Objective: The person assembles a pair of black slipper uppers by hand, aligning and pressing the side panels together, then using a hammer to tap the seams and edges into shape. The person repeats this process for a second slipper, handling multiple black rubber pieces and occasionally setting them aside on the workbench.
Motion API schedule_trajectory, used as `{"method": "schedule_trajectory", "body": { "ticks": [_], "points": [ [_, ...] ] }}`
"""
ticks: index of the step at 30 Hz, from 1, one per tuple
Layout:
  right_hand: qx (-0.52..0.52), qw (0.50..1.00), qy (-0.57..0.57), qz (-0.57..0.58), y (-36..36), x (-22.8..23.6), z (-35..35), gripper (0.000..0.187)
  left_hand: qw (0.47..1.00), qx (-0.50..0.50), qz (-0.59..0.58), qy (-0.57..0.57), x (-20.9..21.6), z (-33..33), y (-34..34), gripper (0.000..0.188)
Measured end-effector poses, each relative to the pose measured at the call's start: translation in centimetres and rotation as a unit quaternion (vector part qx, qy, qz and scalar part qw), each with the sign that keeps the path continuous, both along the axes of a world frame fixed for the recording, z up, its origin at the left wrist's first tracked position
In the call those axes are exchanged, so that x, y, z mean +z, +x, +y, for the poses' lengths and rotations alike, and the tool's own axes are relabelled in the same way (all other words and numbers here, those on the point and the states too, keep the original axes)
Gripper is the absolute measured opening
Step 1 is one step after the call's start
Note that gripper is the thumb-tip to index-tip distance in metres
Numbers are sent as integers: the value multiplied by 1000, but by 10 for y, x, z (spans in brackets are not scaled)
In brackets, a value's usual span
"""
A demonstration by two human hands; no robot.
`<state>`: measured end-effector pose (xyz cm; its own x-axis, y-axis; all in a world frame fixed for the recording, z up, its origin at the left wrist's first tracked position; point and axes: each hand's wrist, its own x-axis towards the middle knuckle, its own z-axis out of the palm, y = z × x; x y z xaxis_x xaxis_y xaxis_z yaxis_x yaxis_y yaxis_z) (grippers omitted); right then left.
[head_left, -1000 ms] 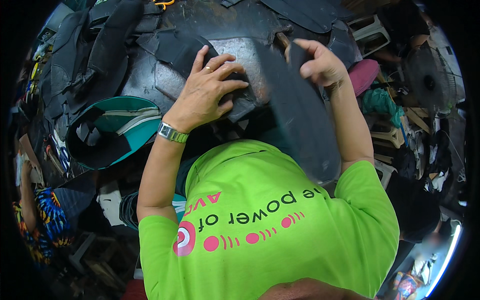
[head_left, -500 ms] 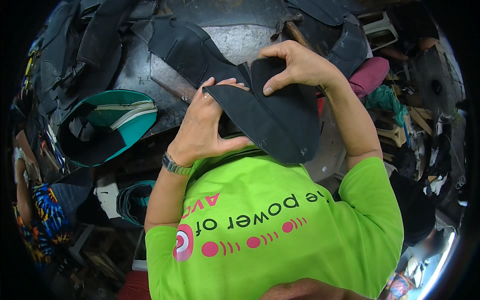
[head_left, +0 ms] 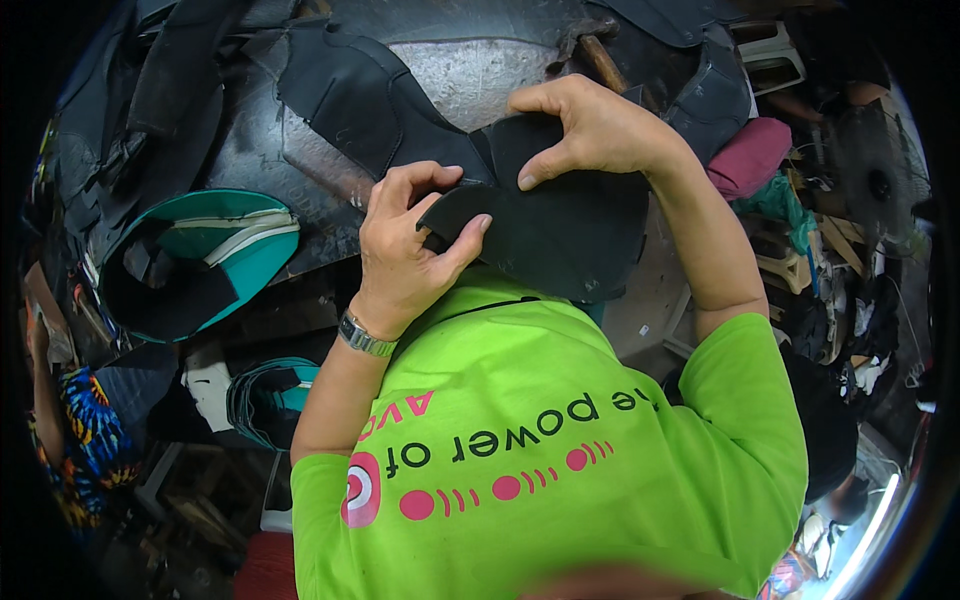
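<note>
Between my hands, just in front of my chest, is a black shoe upper (head_left: 570,230), a soft sheet piece with a notch at its top. My left hand (head_left: 405,235) is closed on its left corner, fingers curled over and thumb on the near face. At the top edge, my right hand (head_left: 600,130) grips the upper with the thumb on its face and the other fingers partly hidden behind. Another black upper (head_left: 345,100) with stitched seams lies on the dark table beyond my hands. A teal-lined black upper (head_left: 265,240) with white strips sits to the left.
Black pieces (head_left: 180,80) are heaped at the far left of the worn table (head_left: 450,65). A wooden handle (head_left: 600,65) lies at the back, near more black pieces (head_left: 700,90). A maroon bundle (head_left: 750,155), green plastic (head_left: 785,210) and a fan (head_left: 880,180) are on the right.
My left hand has curled its fingers and moved its thumb up onto the upper's left corner. That corner is now bent and the upper's lower edge has tilted. My right hand keeps its grip.
</note>
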<state>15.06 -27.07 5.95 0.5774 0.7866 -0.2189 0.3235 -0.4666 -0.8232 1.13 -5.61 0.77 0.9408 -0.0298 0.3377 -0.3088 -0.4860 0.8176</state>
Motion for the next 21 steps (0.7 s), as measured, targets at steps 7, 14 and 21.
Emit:
{"method": "schedule_trajectory", "body": {
  "ticks": [7,14,21],
  "points": [
    [2,999,-24,-35,3,0,6,43,997,-10,-42,59,-2,3,3,22],
    [10,998,-57,-15,8,2,9,42,994,-4,-56,88,0,1,5,21],
    [9,998,-44,-35,7,2,11,42,991,-3,-74,115,0,-1,7,21]
  ]
}}
